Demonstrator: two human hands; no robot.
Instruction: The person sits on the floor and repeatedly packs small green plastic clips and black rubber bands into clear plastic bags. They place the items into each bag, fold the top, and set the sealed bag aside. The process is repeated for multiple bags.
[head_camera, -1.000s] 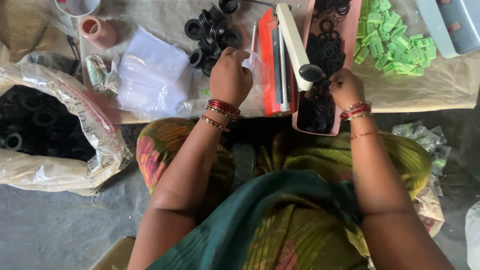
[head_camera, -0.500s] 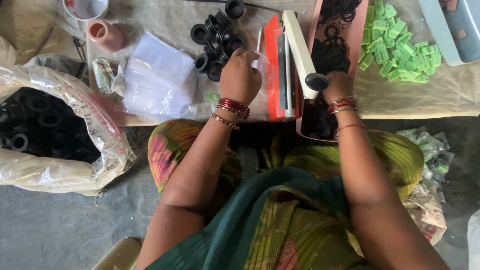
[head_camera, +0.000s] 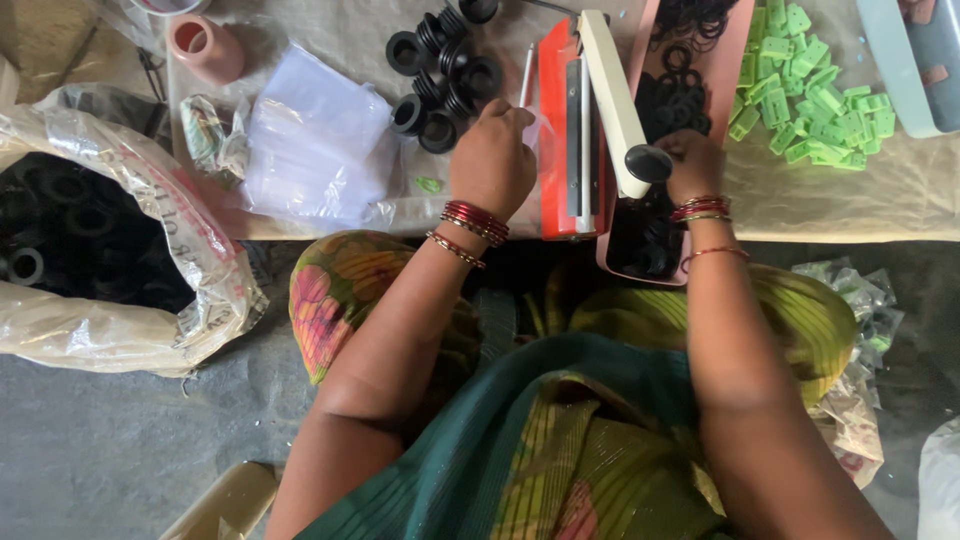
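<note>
Head view: we pinch a clear bag (head_camera: 528, 120) in our left hand (head_camera: 492, 160) beside the red sealer (head_camera: 560, 130); our right hand (head_camera: 692, 165) curls into the pink tray (head_camera: 735, 75), its grip hidden. Filling step; next needs rings dropped inside.

I look down on a small packing workshop: heat sealer (head_camera: 580, 130), clear bags (head_camera: 315, 140), black rings (head_camera: 440, 60) crowding a low bench (head_camera: 900, 200).

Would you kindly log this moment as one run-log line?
left hand: on clear bag beside orange sealer | right hand: over pink tray of black rings, by black knob
</note>
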